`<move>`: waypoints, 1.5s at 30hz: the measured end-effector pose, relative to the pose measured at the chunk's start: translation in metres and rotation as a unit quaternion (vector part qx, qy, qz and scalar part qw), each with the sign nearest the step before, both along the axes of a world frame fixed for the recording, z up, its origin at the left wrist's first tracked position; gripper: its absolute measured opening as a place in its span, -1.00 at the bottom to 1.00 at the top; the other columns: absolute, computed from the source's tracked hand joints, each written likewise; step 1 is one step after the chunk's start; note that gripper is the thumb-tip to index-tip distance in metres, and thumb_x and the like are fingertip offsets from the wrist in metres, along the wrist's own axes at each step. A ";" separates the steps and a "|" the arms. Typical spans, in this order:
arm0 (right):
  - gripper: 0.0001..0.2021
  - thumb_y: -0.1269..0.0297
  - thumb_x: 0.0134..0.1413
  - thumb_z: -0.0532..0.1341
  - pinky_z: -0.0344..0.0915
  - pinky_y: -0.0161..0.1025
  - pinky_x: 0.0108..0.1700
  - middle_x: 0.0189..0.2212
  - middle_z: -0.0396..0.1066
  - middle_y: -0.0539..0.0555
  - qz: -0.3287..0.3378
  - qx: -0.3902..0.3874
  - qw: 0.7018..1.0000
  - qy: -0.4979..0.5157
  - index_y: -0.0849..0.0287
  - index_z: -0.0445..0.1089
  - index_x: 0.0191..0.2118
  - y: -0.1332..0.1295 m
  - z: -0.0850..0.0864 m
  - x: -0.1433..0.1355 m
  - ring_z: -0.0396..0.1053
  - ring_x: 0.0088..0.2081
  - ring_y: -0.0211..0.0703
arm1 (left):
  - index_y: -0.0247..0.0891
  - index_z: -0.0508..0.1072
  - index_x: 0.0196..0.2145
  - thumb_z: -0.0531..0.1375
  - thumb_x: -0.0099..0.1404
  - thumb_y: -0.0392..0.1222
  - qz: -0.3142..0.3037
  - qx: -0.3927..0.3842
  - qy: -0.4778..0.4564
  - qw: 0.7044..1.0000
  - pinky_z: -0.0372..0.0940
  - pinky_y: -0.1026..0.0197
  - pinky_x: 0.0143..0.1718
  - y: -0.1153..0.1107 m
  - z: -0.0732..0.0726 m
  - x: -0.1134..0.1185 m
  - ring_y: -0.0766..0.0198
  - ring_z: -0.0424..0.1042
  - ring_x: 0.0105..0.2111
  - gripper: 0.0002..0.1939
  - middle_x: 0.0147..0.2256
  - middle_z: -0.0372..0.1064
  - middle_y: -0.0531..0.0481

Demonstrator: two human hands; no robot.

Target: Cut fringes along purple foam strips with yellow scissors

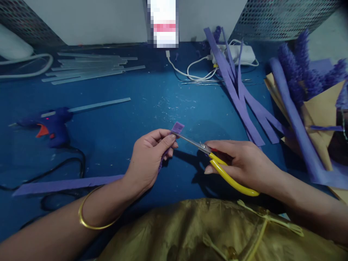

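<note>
Between the thumb and fingers of my left hand (152, 154) is a purple strip (177, 127), its end sticking up past the fingertips. More of the purple material hangs below those fingers. My right hand (241, 159) holds scissors with yellow handles (231, 179), fingers wrapped around them. The scissor blades point left, and their tips lie at the strip beside my left thumb. Another long purple strip (67, 185) lies on the table, partly hidden behind my left forearm.
A blue glue gun (58, 123) rests at the left, below clear glue sticks (89, 67). Purple strips (231, 87), a white power strip (246, 54) with cables and thin wires (214, 82) lie at the back right. Purple flowers in brown paper (320, 108) stand far right.
</note>
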State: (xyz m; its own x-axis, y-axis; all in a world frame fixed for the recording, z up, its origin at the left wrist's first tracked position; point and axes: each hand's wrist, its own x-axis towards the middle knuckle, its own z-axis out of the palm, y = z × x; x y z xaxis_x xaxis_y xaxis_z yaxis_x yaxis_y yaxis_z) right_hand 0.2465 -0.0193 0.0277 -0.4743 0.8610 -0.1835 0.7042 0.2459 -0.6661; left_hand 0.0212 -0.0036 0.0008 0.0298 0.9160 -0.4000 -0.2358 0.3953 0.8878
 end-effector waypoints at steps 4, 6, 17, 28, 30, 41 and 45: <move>-0.65 -0.07 0.17 0.28 0.18 -0.27 -0.42 -0.44 0.45 -0.03 -0.003 0.006 1.000 -0.008 0.13 0.49 -0.17 0.000 -0.001 0.000 0.32 -0.47 -0.22 | -0.27 0.55 -0.43 0.36 0.18 -0.24 0.001 -0.005 -0.009 1.000 0.15 0.42 -0.59 0.000 0.000 0.000 0.48 0.28 -0.61 -0.92 -0.54 0.44 0.09; -0.65 -0.07 0.18 0.28 0.18 -0.27 -0.41 -0.43 0.46 -0.02 -0.003 0.010 1.000 -0.009 0.13 0.49 -0.16 0.000 -0.001 0.000 0.33 -0.46 -0.22 | -0.27 0.55 -0.42 0.34 0.20 -0.23 -0.002 -0.005 -0.014 1.000 0.14 0.41 -0.59 0.000 0.000 -0.001 0.48 0.28 -0.61 -0.92 -0.53 0.45 0.08; -0.68 -0.04 0.18 0.28 0.17 -0.29 -0.42 -0.46 0.43 -0.03 -0.005 -0.004 1.000 -0.009 0.14 0.48 -0.18 0.001 0.001 0.000 0.30 -0.47 -0.22 | -0.26 0.54 -0.45 0.33 0.20 -0.20 -0.009 -0.011 -0.013 1.000 0.14 0.39 -0.58 0.000 0.003 -0.002 0.47 0.27 -0.60 -0.89 -0.53 0.42 0.08; -0.66 -0.04 0.16 0.30 0.19 -0.28 -0.39 -0.42 0.46 -0.01 -0.010 0.015 1.000 -0.025 0.11 0.47 -0.13 0.000 -0.002 0.000 0.34 -0.44 -0.19 | -0.27 0.57 -0.41 0.38 0.15 -0.21 -0.004 -0.020 0.007 1.000 0.14 0.40 -0.61 0.000 0.002 -0.001 0.46 0.28 -0.62 -0.90 -0.53 0.44 0.08; -0.65 -0.05 0.16 0.30 0.18 -0.28 -0.40 -0.41 0.46 0.00 -0.012 0.019 0.999 -0.027 0.11 0.46 -0.10 0.000 -0.002 0.000 0.35 -0.44 -0.19 | -0.28 0.57 -0.40 0.38 0.15 -0.20 -0.006 -0.022 0.008 1.000 0.15 0.39 -0.61 0.000 0.001 -0.001 0.46 0.28 -0.61 -0.89 -0.53 0.45 0.07; -0.59 -0.08 0.10 0.33 0.18 -0.27 -0.42 -0.39 0.47 0.01 -0.022 0.050 0.997 -0.058 0.09 0.48 -0.04 -0.002 -0.004 -0.003 0.37 -0.43 -0.17 | -0.29 0.54 -0.44 0.35 0.16 -0.24 0.006 -0.001 0.018 1.000 0.14 0.39 -0.60 0.000 0.002 -0.001 0.46 0.28 -0.62 -0.92 -0.54 0.43 0.08; -0.58 -0.11 0.11 0.30 0.19 -0.27 -0.41 -0.38 0.49 0.03 -0.021 0.050 0.997 -0.060 0.10 0.48 -0.06 -0.002 -0.004 -0.003 0.37 -0.43 -0.17 | -0.29 0.54 -0.44 0.35 0.15 -0.25 0.003 -0.001 0.017 1.000 0.14 0.38 -0.60 0.000 0.001 0.000 0.46 0.28 -0.61 -0.92 -0.54 0.43 0.08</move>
State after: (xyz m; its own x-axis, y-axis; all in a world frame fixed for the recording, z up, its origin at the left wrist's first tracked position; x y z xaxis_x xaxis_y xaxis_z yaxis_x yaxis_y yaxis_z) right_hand 0.2435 -0.0216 0.0241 -0.4164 0.8969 -0.1490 0.7888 0.2748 -0.5498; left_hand 0.0215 -0.0032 0.0023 0.0114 0.9154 -0.4023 -0.2077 0.3958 0.8946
